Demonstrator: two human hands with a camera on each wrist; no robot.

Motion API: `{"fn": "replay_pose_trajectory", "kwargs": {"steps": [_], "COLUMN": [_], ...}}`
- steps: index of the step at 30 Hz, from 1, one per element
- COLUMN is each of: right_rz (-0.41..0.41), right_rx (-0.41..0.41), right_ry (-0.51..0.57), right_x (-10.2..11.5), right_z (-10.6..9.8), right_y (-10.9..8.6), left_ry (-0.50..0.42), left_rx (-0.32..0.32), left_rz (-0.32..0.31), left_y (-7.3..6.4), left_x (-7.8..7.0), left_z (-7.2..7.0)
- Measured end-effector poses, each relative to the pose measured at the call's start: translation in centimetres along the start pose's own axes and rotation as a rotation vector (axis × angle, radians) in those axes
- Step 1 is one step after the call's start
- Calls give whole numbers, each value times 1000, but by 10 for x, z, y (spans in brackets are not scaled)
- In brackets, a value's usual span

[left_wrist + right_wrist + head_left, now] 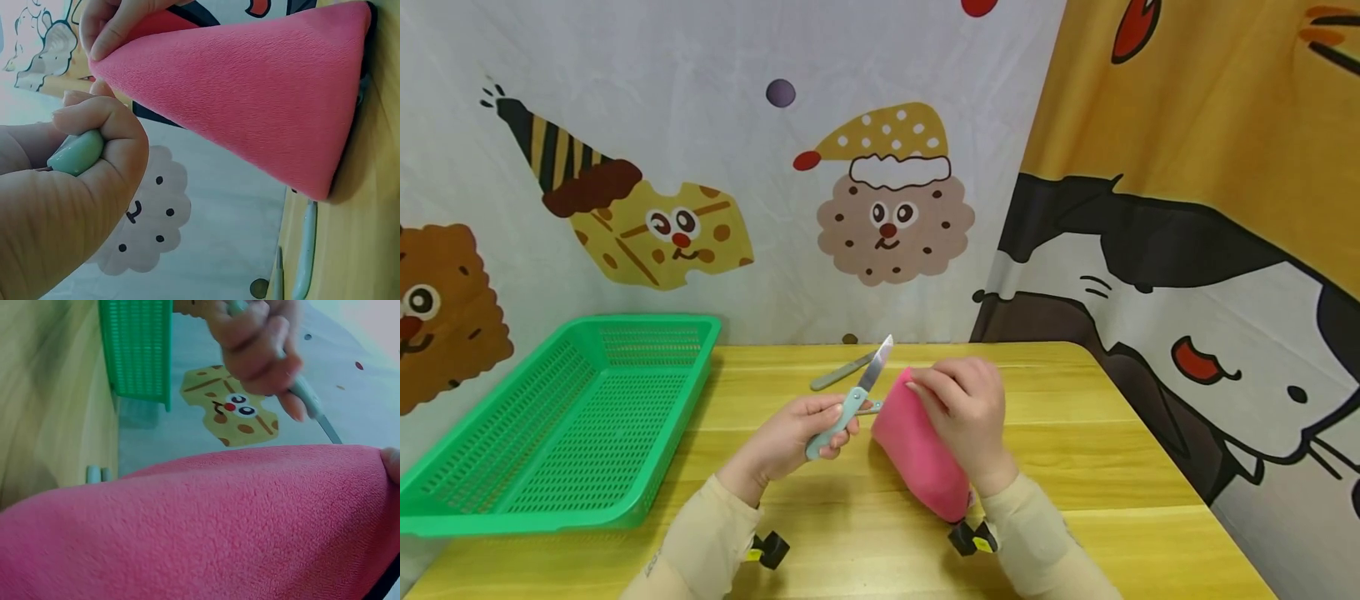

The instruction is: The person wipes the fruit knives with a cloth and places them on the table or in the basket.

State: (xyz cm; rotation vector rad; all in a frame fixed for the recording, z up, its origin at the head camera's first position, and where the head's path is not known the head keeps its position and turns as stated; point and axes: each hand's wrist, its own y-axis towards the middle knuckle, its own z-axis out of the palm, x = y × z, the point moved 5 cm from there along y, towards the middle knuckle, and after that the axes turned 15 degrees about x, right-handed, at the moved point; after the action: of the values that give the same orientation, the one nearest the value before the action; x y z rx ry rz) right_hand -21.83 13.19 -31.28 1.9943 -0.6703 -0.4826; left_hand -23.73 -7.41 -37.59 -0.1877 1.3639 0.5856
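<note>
In the head view, my left hand (790,429) grips a knife (852,406) by its pale green handle. Its bare steel blade points up and to the right, apart from the cloth there. My right hand (973,408) pinches the top corner of a fuzzy pink cloth (921,454), which hangs down over the table. Behind the hands lies a grey-handled knife-like tool (841,372). Another pale green handle (870,407) is partly hidden by my left fingers and the cloth; the left wrist view shows more of this handle (306,253) on the tabletop.
A green plastic basket (595,433) with perforated sides stands at the left of the wooden table (1090,467). Behind the table hangs a printed curtain (737,142) with cartoon figures. A black wrist-camera mount (772,550) shows beneath the left sleeve.
</note>
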Motion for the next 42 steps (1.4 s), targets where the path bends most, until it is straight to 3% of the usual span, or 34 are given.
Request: {"fn": "replay_pose_trajectory", "kwargs": {"steps": [6,17,23,36,42], "right_rz": [-53,-88,-39,78,155], "right_rx": [-1,35,47,62,56], "right_ry": [10,29,44,19,18], "right_x": [10,21,17,-5,-16], "right_z": [10,22,25,15,7], "right_y": [0,0,2,6,7], "left_ry": [13,-10,24,65,87], "left_rx": [-2,46,52,-13,-25], "left_rz": [-11,-23,8,-78,-74], "left_y": [5,9,10,8,5], "left_x": [-3,7,8,12,12], "left_z": [-1,7,11,11,12]}}
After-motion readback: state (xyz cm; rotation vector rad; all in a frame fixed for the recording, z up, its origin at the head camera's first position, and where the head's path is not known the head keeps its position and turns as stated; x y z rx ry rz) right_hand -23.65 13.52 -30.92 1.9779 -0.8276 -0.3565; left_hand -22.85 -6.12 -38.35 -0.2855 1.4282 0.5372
